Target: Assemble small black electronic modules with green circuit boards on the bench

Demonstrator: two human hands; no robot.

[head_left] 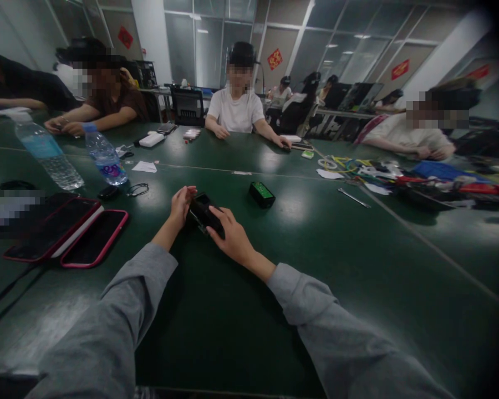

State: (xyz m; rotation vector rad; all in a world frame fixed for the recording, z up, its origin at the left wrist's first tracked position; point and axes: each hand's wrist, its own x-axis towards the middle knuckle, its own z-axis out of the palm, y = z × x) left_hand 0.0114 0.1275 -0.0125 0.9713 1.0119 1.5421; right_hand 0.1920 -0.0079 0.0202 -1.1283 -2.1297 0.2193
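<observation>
A black boxy device (pixel 204 211) is between my two hands, over the green table (pixel 233 310). My right hand (pixel 229 233) grips its right end, thumb on the near side and fingers over the top. At its left end, my left hand (pixel 183 206) is closed around the edge, fingers pressed together. A small black box with a green top (pixel 262 194) rests on the table to the right of the device, touched by neither hand.
Two bottles (pixel 52 152) (pixel 105 155), a pink-edged phone (pixel 95 238) and a dark red case (pixel 54 230) lie left. A wrench (pixel 354 198) and tangled cables and tools (pixel 424 180) are right. People sit across the table.
</observation>
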